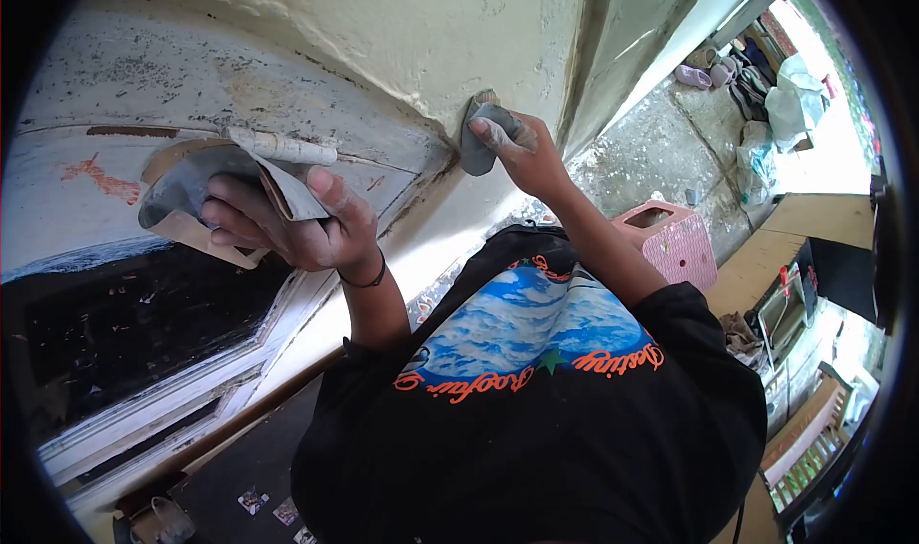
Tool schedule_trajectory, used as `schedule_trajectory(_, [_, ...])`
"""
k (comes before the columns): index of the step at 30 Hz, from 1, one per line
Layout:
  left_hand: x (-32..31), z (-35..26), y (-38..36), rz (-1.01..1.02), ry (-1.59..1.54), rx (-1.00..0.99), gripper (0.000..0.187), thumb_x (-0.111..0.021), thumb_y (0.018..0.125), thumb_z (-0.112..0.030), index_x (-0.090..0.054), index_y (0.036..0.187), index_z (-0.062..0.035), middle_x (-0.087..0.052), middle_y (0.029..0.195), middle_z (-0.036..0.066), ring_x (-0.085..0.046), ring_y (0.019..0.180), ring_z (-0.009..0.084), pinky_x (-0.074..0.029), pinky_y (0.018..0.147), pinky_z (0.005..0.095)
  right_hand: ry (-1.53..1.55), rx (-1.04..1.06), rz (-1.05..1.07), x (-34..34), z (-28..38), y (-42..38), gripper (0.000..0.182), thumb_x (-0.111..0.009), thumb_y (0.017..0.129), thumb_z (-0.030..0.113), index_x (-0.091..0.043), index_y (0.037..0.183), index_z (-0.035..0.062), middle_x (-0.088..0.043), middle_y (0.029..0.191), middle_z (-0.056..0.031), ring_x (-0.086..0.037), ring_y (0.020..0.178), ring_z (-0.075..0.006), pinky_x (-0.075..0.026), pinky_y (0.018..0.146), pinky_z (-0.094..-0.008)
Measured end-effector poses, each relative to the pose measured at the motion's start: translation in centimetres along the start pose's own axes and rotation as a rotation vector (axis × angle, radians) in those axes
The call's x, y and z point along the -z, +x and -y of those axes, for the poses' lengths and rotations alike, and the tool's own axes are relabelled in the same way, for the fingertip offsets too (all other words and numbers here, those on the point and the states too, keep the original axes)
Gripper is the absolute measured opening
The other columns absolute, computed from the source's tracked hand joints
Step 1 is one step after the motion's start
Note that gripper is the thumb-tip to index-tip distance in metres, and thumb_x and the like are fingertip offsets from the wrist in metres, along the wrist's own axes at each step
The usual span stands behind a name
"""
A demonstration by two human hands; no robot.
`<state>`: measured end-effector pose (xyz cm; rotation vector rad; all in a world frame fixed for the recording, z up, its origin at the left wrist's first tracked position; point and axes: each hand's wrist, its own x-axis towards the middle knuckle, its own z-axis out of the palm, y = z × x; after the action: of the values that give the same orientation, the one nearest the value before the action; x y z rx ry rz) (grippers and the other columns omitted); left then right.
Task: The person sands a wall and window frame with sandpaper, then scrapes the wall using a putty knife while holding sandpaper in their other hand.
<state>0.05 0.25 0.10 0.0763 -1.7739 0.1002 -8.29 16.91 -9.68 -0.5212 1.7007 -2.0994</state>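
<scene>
My left hand [306,223], dusted with pale powder, is closed on a curled sheet of grey sandpaper [177,190] with a tan backing. The sheet bends in loose folds in front of the white-painted wooden frame [134,84], whose paint is worn and speckled. To the right, my right hand [522,156] pinches a smaller folded piece of grey sandpaper [476,151], its thumb white with dust. That piece lies against the cream wall [488,41], near the corner where wall and frame meet. A white hinge-like rod [287,148] shows just behind the left sheet.
Below the frame is a dark glass pane [144,305]. A pink plastic stool [682,247] stands on the speckled floor [651,142] at the right. Farther off lie several shoes [737,79] and plastic bags [795,103]. Cardboard [823,220] and a wooden slatted piece [809,439] are at far right.
</scene>
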Motion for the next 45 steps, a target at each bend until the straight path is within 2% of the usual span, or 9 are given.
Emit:
schedule_trajectory(8, [0.2,0.0,-0.4,0.009,-0.003,0.016,0.049,-0.044,0.089,-0.036,-0.054,0.113,0.0056,-0.038,0.128,0.028,-0.019,0.131,0.0354,-0.002,0.106,0.0487,0.101,-0.074,-0.016,-0.2,0.8,-0.9,0.037,-0.062,0.082,0.037,-0.058,0.082,-0.0006,-0.055,0.071,-0.0008,-0.048,0.067,-0.0088,-0.041,0.063,-0.0245])
schedule_trajectory(13, [0.5,-0.1,-0.2,0.014,0.025,0.003,0.048,-0.043,0.09,-0.035,-0.053,0.113,0.0059,-0.04,0.127,0.029,-0.02,0.131,0.0348,-0.003,0.107,0.0476,-0.449,0.484,-0.324,-0.5,1.2,-2.1,0.026,-0.067,0.075,0.024,-0.064,0.081,-0.0007,-0.048,0.112,-0.0156,-0.053,0.087,-0.0215,-0.042,0.077,-0.0331])
schedule_trajectory(16, [0.6,0.0,-0.2,0.027,0.023,-0.001,0.048,-0.043,0.09,-0.036,-0.054,0.112,0.0064,-0.041,0.125,0.029,-0.021,0.131,0.0345,-0.004,0.107,0.047,-0.243,0.424,-0.308,-1.1,2.5,-3.0,0.025,-0.066,0.076,0.024,-0.064,0.079,-0.0009,-0.044,0.119,-0.015,-0.05,0.095,-0.0235,-0.041,0.081,-0.0341])
schedule_trajectory(20, [0.8,0.3,-0.4,0.042,0.013,-0.033,0.049,-0.043,0.09,-0.036,-0.054,0.11,0.0075,-0.043,0.124,0.029,-0.023,0.13,0.0346,-0.004,0.107,0.0471,-0.17,0.42,-0.309,-1.0,2.6,-3.3,0.028,-0.066,0.077,0.025,-0.062,0.082,-0.0021,-0.046,0.116,-0.014,-0.05,0.095,-0.0214,-0.04,0.082,-0.0328])
schedule_trajectory(22, [0.8,0.4,-0.4,0.047,0.004,-0.055,0.049,-0.043,0.09,-0.036,-0.055,0.109,0.0078,-0.044,0.123,0.028,-0.023,0.13,0.0346,-0.004,0.107,0.047,0.076,0.264,-0.265,-1.4,2.6,-3.6,0.032,-0.066,0.077,0.027,-0.06,0.087,-0.0031,-0.051,0.106,-0.0125,-0.054,0.086,-0.0184,-0.042,0.078,-0.0307])
schedule_trajectory(26, [0.8,0.0,-0.1,0.02,-0.055,-0.019,0.047,-0.043,0.09,-0.035,-0.057,0.104,0.008,-0.045,0.122,0.028,-0.025,0.13,0.0343,-0.004,0.107,0.0466,0.008,0.03,-0.357,-1.9,1.1,-3.9,0.031,-0.065,0.078,0.024,-0.057,0.091,-0.0031,-0.055,0.091,-0.0085,-0.054,0.076,-0.0151,-0.044,0.071,-0.028])
schedule_trajectory(34, [1.0,0.0,-0.1,0.015,-0.094,-0.023,0.046,-0.043,0.09,-0.035,-0.06,0.098,0.0073,-0.048,0.119,0.028,-0.029,0.128,0.0342,-0.005,0.108,0.0451,-0.401,0.203,-0.627,-2.4,-2.6,-3.8,0.03,-0.063,0.075,0.004,-0.062,0.105,0.0076,-0.051,0.079,-0.0103,-0.052,0.071,-0.0186,-0.043,0.065,-0.029])
schedule_trajectory(40, [0.9,0.0,-0.1,0.02,-0.083,-0.013,0.047,-0.042,0.09,-0.034,-0.059,0.101,0.0083,-0.048,0.12,0.027,-0.029,0.128,0.0336,-0.005,0.108,0.0445,-0.682,0.585,-0.626,-3.7,-1.4,-2.9,0.045,-0.058,0.071,-0.006,-0.058,0.113,0.0119,-0.053,0.09,-0.0117,-0.056,0.081,-0.0264,-0.046,0.072,-0.0324])
schedule_trajectory(45, [0.8,0.1,-0.1,0.017,-0.073,-0.039,0.048,-0.042,0.09,-0.034,-0.056,0.107,0.0085,-0.048,0.12,0.026,-0.028,0.129,0.0323,-0.003,0.108,0.044,-0.682,0.485,-0.458,-2.6,-3.6,-3.4,0.048,-0.058,0.07,-0.007,-0.058,0.114,0.0128,-0.055,0.092,-0.0132,-0.056,0.084,-0.0275,-0.047,0.072,-0.0336])
